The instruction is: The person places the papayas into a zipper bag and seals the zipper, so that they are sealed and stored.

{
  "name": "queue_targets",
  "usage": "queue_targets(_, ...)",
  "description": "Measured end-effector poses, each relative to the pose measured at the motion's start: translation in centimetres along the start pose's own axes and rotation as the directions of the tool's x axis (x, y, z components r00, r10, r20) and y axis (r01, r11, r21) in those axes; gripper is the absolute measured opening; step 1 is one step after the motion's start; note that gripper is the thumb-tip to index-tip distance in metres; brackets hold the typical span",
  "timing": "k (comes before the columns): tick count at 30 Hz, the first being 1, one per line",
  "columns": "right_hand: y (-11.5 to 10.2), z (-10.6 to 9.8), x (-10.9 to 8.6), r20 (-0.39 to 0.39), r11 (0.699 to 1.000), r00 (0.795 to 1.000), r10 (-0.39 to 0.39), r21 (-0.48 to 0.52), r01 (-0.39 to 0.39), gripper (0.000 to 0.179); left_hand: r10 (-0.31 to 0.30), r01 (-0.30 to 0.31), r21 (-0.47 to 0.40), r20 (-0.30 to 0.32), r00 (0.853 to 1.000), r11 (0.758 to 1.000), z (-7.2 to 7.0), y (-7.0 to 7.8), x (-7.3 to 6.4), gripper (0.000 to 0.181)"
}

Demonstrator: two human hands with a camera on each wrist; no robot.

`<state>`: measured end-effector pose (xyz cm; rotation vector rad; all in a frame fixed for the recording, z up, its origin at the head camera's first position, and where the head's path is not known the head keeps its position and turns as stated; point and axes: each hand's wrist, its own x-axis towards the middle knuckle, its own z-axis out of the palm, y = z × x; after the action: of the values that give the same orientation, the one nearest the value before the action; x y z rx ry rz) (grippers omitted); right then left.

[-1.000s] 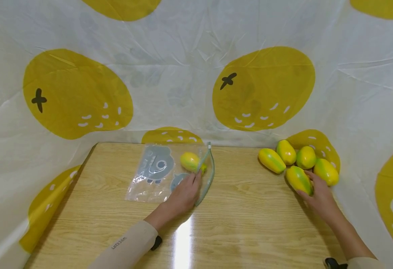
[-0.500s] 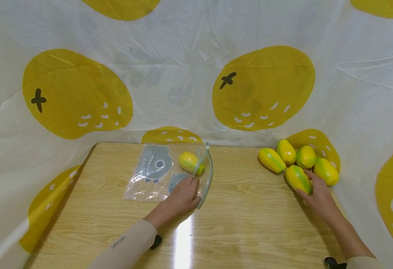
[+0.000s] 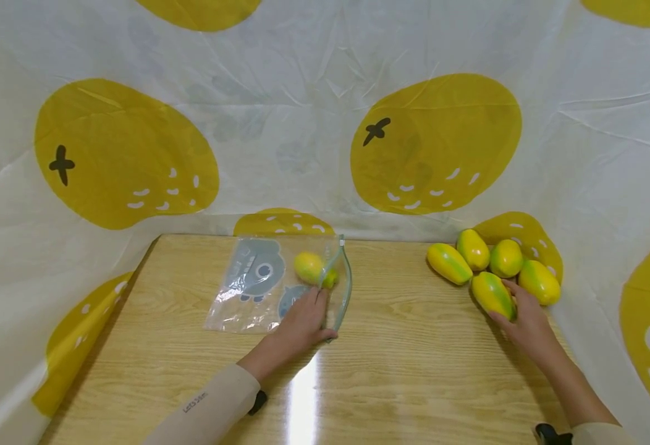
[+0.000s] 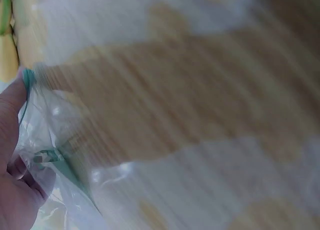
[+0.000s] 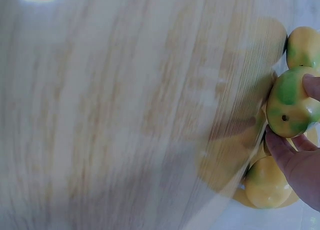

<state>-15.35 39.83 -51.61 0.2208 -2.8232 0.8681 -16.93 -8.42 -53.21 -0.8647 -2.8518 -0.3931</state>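
Note:
A clear zip bag (image 3: 236,312) with grey-blue cartoon prints lies flat on the table, its green-edged mouth facing right. Inside, near the mouth, is a yellow-green papaya (image 3: 306,267). My left hand (image 3: 301,319) holds the bag at its mouth; in the left wrist view the thumb lies against one green edge and curled fingers are at the other, with a gap between the edges. At the right, my right hand (image 3: 529,322) grips another papaya (image 3: 490,293) between thumb and fingers. The right wrist view shows this papaya (image 5: 290,102) with its dark end spot.
Several more papayas, among them one at the left (image 3: 448,264) and one at the right (image 3: 540,283), sit close around the held one. A white cloth (image 3: 291,148) with yellow fruit prints hangs behind and beside the wooden table (image 3: 403,358).
The left hand's thumb has spread towards the near corner of the bag's mouth, and the bag has shifted slightly left with its papaya. My right hand keeps nearly the same place.

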Motion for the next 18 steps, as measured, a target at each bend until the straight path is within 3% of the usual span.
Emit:
queue_targets(6,0.0,-0.1,0.2,0.005,1.000,1.000,-0.008,0.004,0.008,0.075,0.010,-0.006,0.103,-0.039,0.999,0.995,0.0,0.1,-0.1,0.101)
queue_targets(13,-0.3,0.2,0.5,0.017,0.999,1.000,-0.025,0.020,0.025,0.086,0.021,-0.010,0.187,-0.058,0.998,0.982,-0.2,0.1,0.0,0.104)
queue_targets(18,-1.3,0.5,0.6,0.017,0.999,0.999,-0.050,0.022,0.049,0.086,0.063,-0.041,0.253,-0.081,0.995,0.967,0.0,0.0,-0.1,0.111)
